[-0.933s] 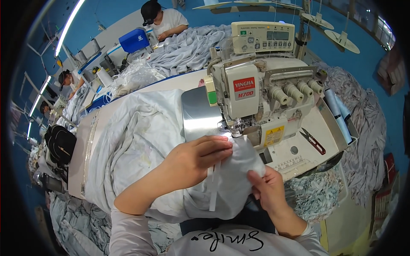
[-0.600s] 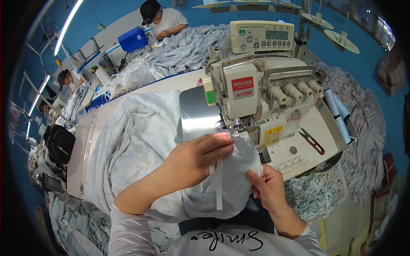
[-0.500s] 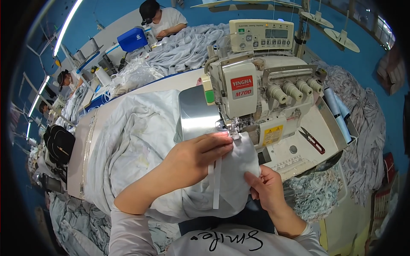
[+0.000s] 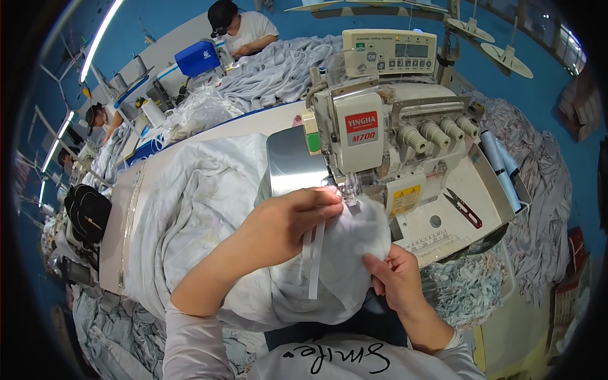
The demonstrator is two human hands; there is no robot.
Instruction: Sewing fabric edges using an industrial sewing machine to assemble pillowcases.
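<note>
In front of me stands a white overlock sewing machine (image 4: pixel 358 130) with a row of tension dials. Pale grey fabric (image 4: pixel 196 196) spreads over the table, and its right edge lies at the presser foot (image 4: pixel 349 189). My left hand (image 4: pixel 297 215) is pinched close to the foot, with a narrow white tape (image 4: pixel 316 266) hanging below its fingers. The tape's upper end is hidden by those fingers. My right hand (image 4: pixel 397 275) grips the fabric's right edge between thumb and fingers, nearer to my body.
Thread snips (image 4: pixel 463 209) with dark red handles lie on the machine's bed. Heaped grey cloth (image 4: pixel 529 183) is at the right, with scraps (image 4: pixel 465 288) below the table. A black bag (image 4: pixel 87 214) sits at the left. Two co-workers sit farther back.
My left hand has shifted slightly up and left, and the tape with it, now showing two strands. The fabric beside the foot has bulged right. My right hand stays nearly still.
</note>
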